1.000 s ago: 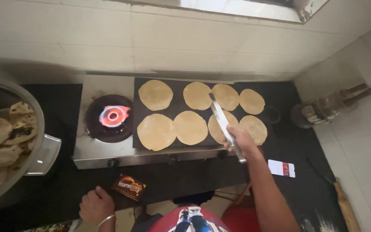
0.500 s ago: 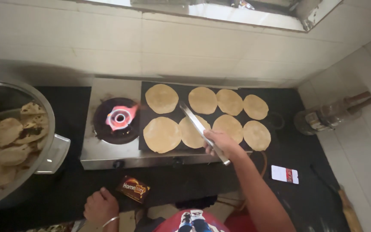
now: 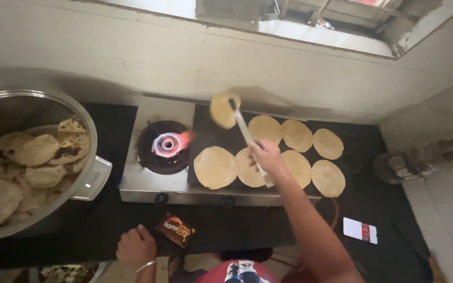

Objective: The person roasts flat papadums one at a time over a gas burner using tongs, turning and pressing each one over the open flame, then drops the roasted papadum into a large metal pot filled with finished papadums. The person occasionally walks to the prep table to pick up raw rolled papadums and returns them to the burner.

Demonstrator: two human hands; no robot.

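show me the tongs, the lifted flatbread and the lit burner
tongs point(image 3: 245, 133), head view, on the middle of the metal arms.
lifted flatbread point(image 3: 222, 110), head view, on its pale face.
lit burner point(image 3: 167, 144), head view, on the flame ring.

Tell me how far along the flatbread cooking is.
Done: a pot at the left holds a heap of browned flatbreads. In hand: the right hand grips tongs lifting one flatbread off the griddle, near the lit burner. Left: seven pale ones lie on the griddle. The left hand rests on the counter edge.
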